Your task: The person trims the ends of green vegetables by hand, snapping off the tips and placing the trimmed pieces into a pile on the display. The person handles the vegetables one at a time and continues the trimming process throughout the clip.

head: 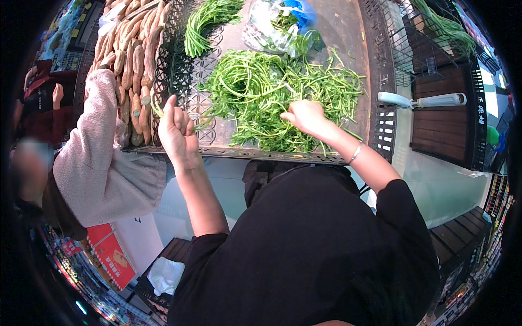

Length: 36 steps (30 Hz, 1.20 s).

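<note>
My left hand (pixel 178 130) is closed around a few thin green stems (pixel 155 105), raised over the near edge of the display bin. The stems stick out above the thumb and past the other side of the fist. A loose heap of leafy greens with long stems (pixel 253 93) lies before me on the brown bin floor. My right hand (pixel 306 116) is curled at the right part of this heap, thumb and fingers together on the greens; its fingertips are partly hidden. Behind the heap sits a clear plastic bag (pixel 265 30) with greens and something blue in it.
A tidy bundle of green stalks (pixel 197 38) lies at the back left. Left of a black lattice divider (pixel 165 61) are long brown root vegetables (pixel 136 65), where another person's sleeve (pixel 100 93) reaches in. A white-handled peeler (pixel 436 100) lies across the right rim.
</note>
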Tool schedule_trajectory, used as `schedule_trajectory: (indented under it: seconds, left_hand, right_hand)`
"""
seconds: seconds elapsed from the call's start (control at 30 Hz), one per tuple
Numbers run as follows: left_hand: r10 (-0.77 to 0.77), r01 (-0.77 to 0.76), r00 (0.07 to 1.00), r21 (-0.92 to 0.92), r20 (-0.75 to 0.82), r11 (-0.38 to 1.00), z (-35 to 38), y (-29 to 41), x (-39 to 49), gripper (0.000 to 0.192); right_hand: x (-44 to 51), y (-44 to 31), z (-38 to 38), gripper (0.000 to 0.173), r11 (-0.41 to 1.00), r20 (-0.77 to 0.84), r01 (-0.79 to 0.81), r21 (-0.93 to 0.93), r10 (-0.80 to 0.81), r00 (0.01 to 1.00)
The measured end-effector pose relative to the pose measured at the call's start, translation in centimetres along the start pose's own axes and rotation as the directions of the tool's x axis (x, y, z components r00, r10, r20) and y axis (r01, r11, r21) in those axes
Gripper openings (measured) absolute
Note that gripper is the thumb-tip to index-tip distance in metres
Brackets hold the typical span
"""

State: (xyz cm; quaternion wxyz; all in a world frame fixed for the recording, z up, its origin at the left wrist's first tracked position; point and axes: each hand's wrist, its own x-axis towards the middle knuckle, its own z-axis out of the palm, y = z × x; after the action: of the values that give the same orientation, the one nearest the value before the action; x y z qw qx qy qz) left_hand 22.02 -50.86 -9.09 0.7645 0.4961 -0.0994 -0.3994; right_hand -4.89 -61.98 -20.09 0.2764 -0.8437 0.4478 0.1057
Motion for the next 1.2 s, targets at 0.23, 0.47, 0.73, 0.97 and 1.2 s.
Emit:
schedule_trajectory:
  seconds: [0.23, 0.47, 0.73, 0.97, 1.2]
  left_hand:
    - [-0.186, 0.128, 0.975, 0.376, 0.122, 0.918, 1.7, -1.3, -2.8, 0.021]
    - [-0.301, -0.046, 0.818, 0.578, 0.490, 0.814, 8.2, -7.0, -5.7, 0.023]
    - [-0.396, -0.066, 0.791, 0.709, 0.466, 0.703, 11.0, -8.4, -7.1, 0.011]
    - [-0.454, -0.207, 0.760, 0.835, 0.465, 0.509, 11.3, -6.4, -7.6, 0.014]
    - [-0.429, -0.094, 0.769, 0.748, 0.474, 0.657, 12.8, -6.4, -6.3, 0.013]
  right_hand:
    - [-1.0, -0.2, -4.2, 0.016, 0.486, 0.053, 0.003, 0.874, -0.101, 0.993]
    - [-5.3, -1.9, -7.9, 0.014, 0.094, -0.160, 0.152, 0.984, 0.076, 0.984]
    - [-6.3, -0.1, -8.6, 0.017, -0.280, -0.114, 0.174, 0.944, 0.217, 0.970]
    - [-6.2, 0.6, -9.2, 0.013, -0.371, -0.136, 0.205, 0.906, 0.203, 0.970]
    - [-6.7, -0.5, -10.2, 0.013, -0.285, -0.128, 0.151, 0.947, 0.097, 0.987]
